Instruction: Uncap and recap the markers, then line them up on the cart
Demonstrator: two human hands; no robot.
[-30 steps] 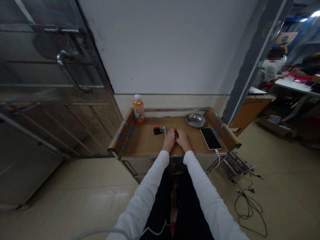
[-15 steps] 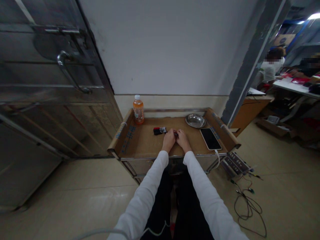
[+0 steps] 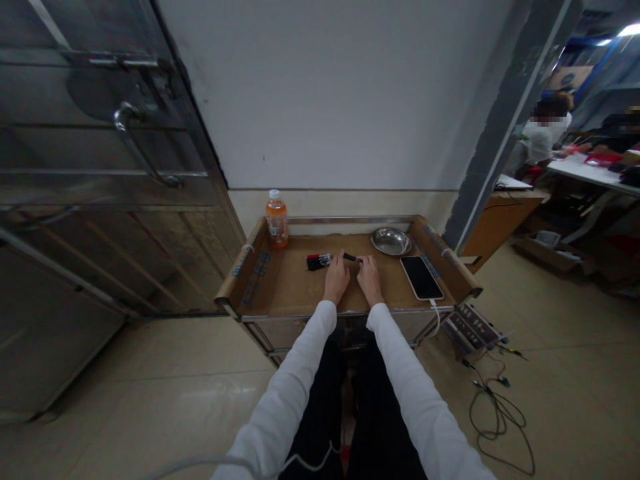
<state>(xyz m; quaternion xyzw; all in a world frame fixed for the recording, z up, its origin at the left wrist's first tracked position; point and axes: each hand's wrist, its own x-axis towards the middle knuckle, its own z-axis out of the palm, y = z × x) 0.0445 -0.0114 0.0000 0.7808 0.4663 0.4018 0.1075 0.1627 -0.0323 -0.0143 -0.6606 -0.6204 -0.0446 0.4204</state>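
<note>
A dark, slim pen (image 3: 350, 257) spans the gap between my two hands, just above the cardboard-lined tray (image 3: 290, 287). My left hand (image 3: 337, 277) is closed on its left end, and that end is hidden by the fingers. On the right end, the fingertips of my right hand (image 3: 369, 279) are pinched together. Just left of my left hand lies a small bunch of pens (image 3: 319, 261), dark with red and whitish parts; the fingers partly overlap its right end.
An orange drink bottle (image 3: 277, 220) stands at the tray's back left. A round metal dish (image 3: 391, 241) and a phone (image 3: 421, 278) with a white cable (image 3: 435, 317) are on the right. Raised cardboard sides edge the tray. Cables (image 3: 497, 413) lie on the floor.
My hands have moved apart, the right one slightly to the right, and more of the dark pen shows between them. The bunch of pens has stayed in place.
</note>
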